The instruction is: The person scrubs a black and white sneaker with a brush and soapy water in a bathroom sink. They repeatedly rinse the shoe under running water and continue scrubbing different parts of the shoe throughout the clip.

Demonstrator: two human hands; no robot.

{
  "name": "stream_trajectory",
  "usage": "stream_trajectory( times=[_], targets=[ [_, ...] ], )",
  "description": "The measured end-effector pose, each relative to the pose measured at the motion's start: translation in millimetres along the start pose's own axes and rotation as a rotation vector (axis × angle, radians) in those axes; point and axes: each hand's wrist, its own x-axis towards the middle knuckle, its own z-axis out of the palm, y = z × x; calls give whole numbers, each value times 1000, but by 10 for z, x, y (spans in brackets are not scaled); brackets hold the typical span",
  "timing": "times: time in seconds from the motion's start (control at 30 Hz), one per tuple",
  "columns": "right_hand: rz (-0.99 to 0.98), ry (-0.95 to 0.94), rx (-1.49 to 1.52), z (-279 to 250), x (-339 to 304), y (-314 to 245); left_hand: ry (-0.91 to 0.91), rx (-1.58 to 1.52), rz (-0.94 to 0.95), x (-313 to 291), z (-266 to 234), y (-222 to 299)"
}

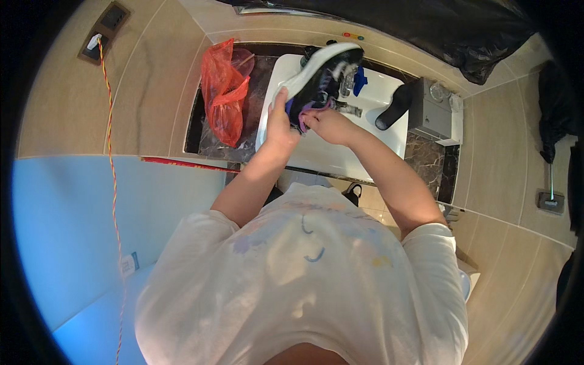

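Over the white washbasin (pixel 336 146) I hold a sneaker (pixel 317 88) tilted, its toe pointing up and away to the right. It has a thick white sole and a black upper with a purple-pink lining around the opening. My left hand (pixel 281 123) is closed around its heel end, thumb lying along the sole. At the shoe's opening, my right hand (pixel 328 126) pinches the pink-purple edge with closed fingers. Whether that edge is lining or a separate cloth, I cannot tell. A black insole (pixel 398 103) leans on the basin's right rim against a grey box.
Behind the shoe is a metal faucet (pixel 348 109), with a blue item (pixel 360 80) near it. A red plastic bag (pixel 224 97) lies on the dark counter (pixel 258 79) at left. The grey box (pixel 431 109) stands at right. A twisted cord (pixel 110 134) hangs from a wall socket.
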Motion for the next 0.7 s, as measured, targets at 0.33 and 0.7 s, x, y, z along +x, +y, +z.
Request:
stream_trajectory(
  times=[0.33,0.7],
  targets=[
    [277,202,-614,-267,-239,-102,330,-21,-2,60,-68,-76],
    [106,93,-529,-14,-189,-62,323,34,-11,44,-185,-186]
  ],
)
